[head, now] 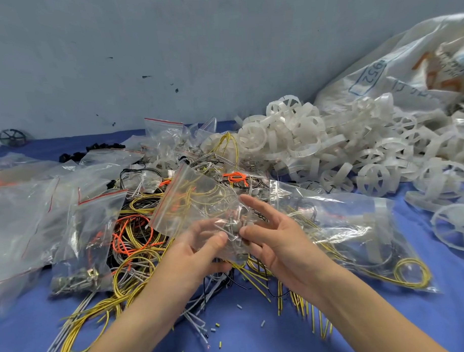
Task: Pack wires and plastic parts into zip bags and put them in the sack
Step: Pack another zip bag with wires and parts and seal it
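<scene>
Bags (37,209) lie at your left on the blue worktop (257,333), with loose wires (138,245) beside them. Your left grip (201,245) pinches the near end of the zip bag (195,198), thumb on top. Your right grip (275,235) pinches that same end just beside it, forefinger straight. From both grips the bag slants up and leftward along its long axis, its red-lined mouth at the far end. Whether it is sealed I cannot tell. White wheels (330,151) are heaped farther right, and the sack (395,64) lies behind them, nearer your right grip.
</scene>
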